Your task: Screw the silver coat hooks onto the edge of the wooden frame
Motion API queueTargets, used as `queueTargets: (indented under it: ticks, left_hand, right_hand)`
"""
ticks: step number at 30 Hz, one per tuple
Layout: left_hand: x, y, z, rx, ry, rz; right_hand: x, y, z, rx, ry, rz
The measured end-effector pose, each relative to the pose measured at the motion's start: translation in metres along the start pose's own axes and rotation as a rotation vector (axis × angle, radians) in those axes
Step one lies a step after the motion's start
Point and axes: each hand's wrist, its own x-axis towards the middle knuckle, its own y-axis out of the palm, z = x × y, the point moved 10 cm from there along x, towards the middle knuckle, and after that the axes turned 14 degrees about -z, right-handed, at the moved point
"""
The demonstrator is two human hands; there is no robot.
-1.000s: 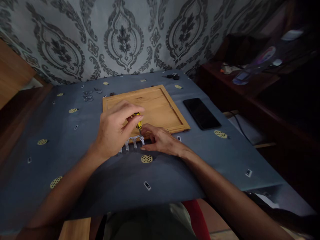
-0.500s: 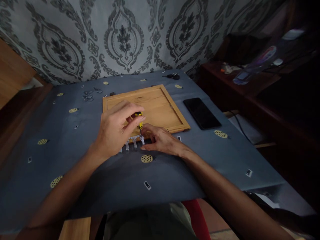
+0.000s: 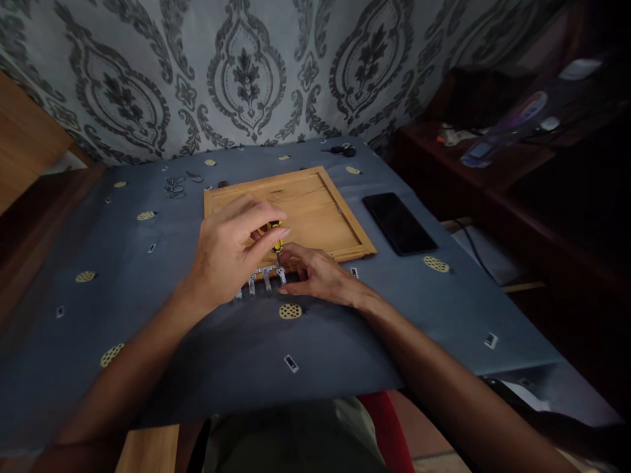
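Observation:
My left hand [image 3: 229, 246] is closed around the yellow and black handle of a small screwdriver [image 3: 277, 238]. The screwdriver stands upright, its tip down at the right end of a metal hook rail [image 3: 267, 270]. This rail, with several hooks hanging from it, lies along the near edge of a wooden framed board [image 3: 320, 210]. From the right, my right hand [image 3: 323, 277] grips the rail's end hook and the board edge, thumb below and fingers above, close to the screwdriver tip. The screw head is too small to make out.
A black phone [image 3: 399, 223] lies right of the board. Scissors [image 3: 340, 150] rest at the back, and several loose metal hooks [image 3: 175, 188] lie at the back left. Beyond the table's right edge, a plastic bottle [image 3: 507, 128] is on a dark red shelf [image 3: 497, 174].

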Motion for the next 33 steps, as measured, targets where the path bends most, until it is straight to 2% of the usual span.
queueTargets:
  ticks: [10,21,33]
  left_hand:
    - [0.0017,0.0006,0.0009,-0.051,0.0,0.049]
    - [-0.0045,0.0081,0.006,-0.04,-0.047,0.05]
    - [-0.004,0.0075,0.0048,-0.092,-0.04,0.045]
  right_hand:
    - [-0.0001,-0.0003,-0.0004,0.007,0.006,-0.005]
    - [-0.001,-0.0002,0.0016,0.006,0.003,0.004]
    - [-0.0011,-0.0002,0.0,-0.021,0.021,0.005]
